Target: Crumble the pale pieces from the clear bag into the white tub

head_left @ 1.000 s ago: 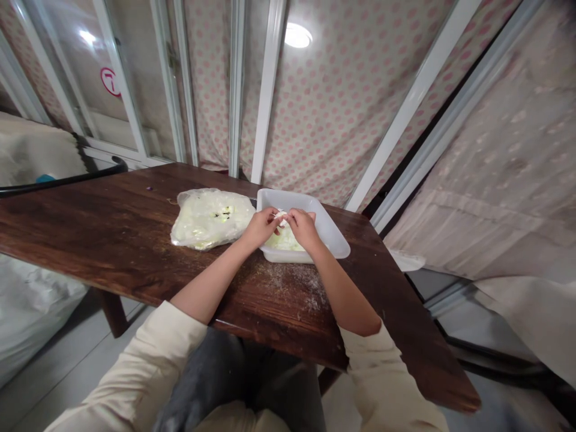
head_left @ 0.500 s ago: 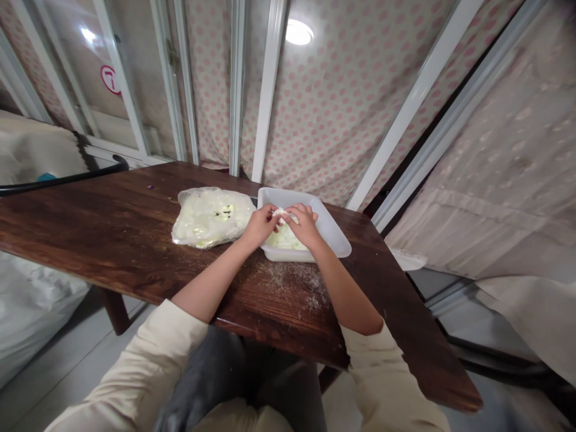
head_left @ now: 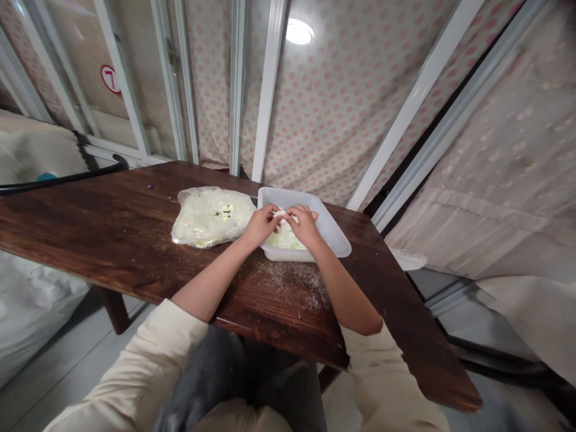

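My left hand (head_left: 262, 225) and my right hand (head_left: 305, 225) meet over a white plastic tub (head_left: 335, 235), fingertips closed. Between them they pinch a small white piece (head_left: 279, 213), too small and too covered by fingers to name. Below, in the left part of the tub, lie loose pale white-green bits (head_left: 284, 240). To the left of my left hand sits a clear plastic bag (head_left: 211, 216) full of whitish-green stuff with a few dark marks on it.
The dark wooden table (head_left: 148, 240) carries white crumbs (head_left: 292, 282) in front of the tub. Behind it stand framed glass panels with a dotted curtain (head_left: 324, 120). A large white sack (head_left: 36, 312) stands on the floor at left.
My fingers have shifted very slightly around the white piece. The tub, the bag and both arms stay in place.
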`<action>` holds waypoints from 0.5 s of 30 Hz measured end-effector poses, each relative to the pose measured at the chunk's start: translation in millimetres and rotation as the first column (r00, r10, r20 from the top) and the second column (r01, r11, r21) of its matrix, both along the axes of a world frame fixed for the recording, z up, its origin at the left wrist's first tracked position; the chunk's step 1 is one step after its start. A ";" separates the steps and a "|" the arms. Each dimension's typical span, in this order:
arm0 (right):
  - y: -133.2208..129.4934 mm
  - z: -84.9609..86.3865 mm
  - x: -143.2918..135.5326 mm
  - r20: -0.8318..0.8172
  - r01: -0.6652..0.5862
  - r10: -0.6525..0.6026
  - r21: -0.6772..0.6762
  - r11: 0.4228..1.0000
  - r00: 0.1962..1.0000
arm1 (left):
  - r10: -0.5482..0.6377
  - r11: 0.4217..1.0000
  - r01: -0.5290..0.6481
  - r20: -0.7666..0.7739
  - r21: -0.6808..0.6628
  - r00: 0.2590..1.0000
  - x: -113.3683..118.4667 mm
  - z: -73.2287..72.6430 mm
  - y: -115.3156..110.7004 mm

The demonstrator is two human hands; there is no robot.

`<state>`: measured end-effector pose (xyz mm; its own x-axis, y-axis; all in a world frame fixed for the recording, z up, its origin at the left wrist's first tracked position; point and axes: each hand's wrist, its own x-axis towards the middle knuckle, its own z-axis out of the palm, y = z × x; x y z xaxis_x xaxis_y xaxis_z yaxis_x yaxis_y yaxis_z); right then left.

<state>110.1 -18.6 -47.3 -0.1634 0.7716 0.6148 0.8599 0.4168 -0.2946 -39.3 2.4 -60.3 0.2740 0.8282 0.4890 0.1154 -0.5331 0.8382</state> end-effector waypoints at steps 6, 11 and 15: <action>0.6 -0.2 0.5 0.063 0.033 -0.031 -0.028 0.999 0.998 | -0.010 1.000 0.010 -0.007 -0.005 1.000 -0.2 0.8 -1.0; -0.4 -0.4 -0.9 0.017 0.018 -0.017 -0.048 0.999 1.000 | -0.004 1.000 0.004 -0.003 0.009 1.000 -0.1 0.3 -0.3; -0.2 0.3 -0.5 0.064 0.013 -0.011 -0.032 0.999 0.998 | 0.002 1.000 -0.002 -0.010 0.003 1.000 -0.2 0.6 -0.8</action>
